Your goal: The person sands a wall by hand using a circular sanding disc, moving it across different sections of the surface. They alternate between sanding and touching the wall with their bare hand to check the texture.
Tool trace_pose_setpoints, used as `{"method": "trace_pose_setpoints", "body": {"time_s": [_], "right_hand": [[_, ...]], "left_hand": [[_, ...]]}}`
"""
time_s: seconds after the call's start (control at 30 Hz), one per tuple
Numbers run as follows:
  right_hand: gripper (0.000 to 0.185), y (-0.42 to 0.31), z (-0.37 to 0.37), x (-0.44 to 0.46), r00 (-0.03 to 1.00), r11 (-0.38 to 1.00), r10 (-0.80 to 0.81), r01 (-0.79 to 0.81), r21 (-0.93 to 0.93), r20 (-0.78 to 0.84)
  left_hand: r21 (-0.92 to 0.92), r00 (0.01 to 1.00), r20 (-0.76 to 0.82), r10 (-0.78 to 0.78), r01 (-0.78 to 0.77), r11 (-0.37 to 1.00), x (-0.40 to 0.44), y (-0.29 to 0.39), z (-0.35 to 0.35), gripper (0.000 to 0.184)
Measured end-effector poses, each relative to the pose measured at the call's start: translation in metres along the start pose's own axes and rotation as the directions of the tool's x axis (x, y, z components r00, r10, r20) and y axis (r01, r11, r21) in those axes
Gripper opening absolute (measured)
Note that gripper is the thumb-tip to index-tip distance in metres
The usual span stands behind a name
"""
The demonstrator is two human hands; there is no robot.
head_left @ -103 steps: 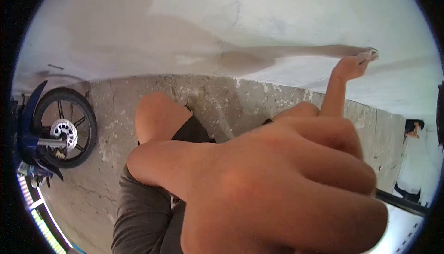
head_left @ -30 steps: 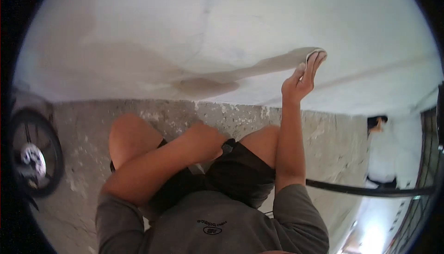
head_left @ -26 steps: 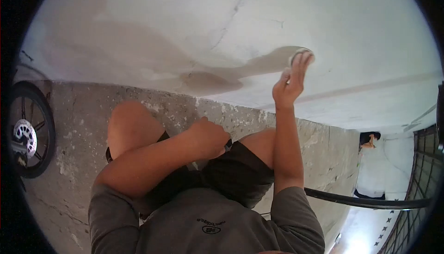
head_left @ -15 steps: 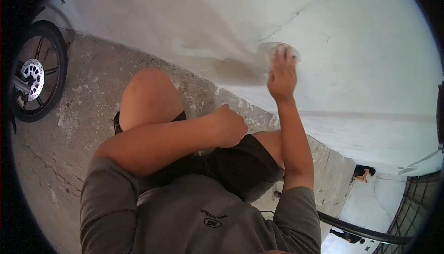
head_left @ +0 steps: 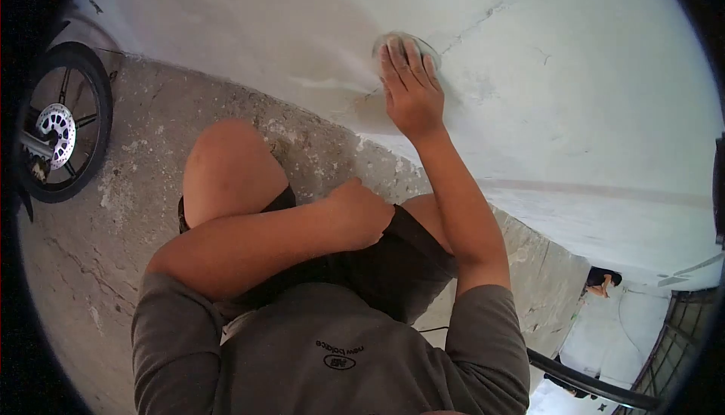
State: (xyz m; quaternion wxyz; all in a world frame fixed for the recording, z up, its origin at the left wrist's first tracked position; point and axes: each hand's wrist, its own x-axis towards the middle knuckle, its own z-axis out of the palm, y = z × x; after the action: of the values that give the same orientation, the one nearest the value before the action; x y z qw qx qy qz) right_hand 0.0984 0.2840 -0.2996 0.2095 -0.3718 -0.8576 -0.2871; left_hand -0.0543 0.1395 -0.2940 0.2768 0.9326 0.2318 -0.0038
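Right hand (head_left: 414, 96): fingers spread over a pale pad (head_left: 425, 47), largely hidden, against the wall (head_left: 574, 105). Left hand (head_left: 364, 215): curled over the shorts (head_left: 415, 260); fingertips hidden, grip indeterminable.

My right hand (head_left: 414, 104) reaches forward, fingers (head_left: 414, 60) extended; well back from them, my left hand (head_left: 359, 215) lies palm-side hidden, forearm (head_left: 264, 240) crosswise.

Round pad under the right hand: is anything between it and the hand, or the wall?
Nothing visible: the right hand lies on the round pad, which appears flat against the wall, though its underside is hidden. The left hand is apart.
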Motion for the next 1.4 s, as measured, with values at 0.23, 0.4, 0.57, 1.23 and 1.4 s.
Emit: {"method": "trace_pose_setpoints", "body": {"time_s": [0.23,0.4,0.57,1.23,1.4], "right_hand": [[0.038,-0.003,-0.001,0.009,1.000,0.999,-0.017,0.017,0.044,0.010],[0.040,0.014,-0.015,-0.015,0.998,0.998,-0.021,0.017,0.058,0.059],[0.044,0.048,-0.037,-0.064,0.990,1.000,0.010,-0.013,0.017,0.142],[0.037,0.147,-0.096,-0.178,0.927,0.974,0.224,-0.221,0.046,-0.300],[0.036,0.148,-0.092,-0.177,0.915,0.970,0.241,-0.235,0.058,-0.322]], "left_hand": [[-0.025,0.969,0.241,-0.053,0.061,0.998,0.026,-0.018,0.003,0.047],[-0.044,0.977,0.211,0.000,0.010,0.999,0.056,-0.020,0.011,0.045],[0.012,0.969,0.243,0.041,-0.045,0.999,0.085,-0.013,0.017,0.048],[0.174,0.875,0.449,-0.183,0.115,0.978,0.138,0.017,0.028,0.063],[0.179,0.901,0.416,-0.127,0.056,0.982,0.131,0.009,0.031,0.060]]}}
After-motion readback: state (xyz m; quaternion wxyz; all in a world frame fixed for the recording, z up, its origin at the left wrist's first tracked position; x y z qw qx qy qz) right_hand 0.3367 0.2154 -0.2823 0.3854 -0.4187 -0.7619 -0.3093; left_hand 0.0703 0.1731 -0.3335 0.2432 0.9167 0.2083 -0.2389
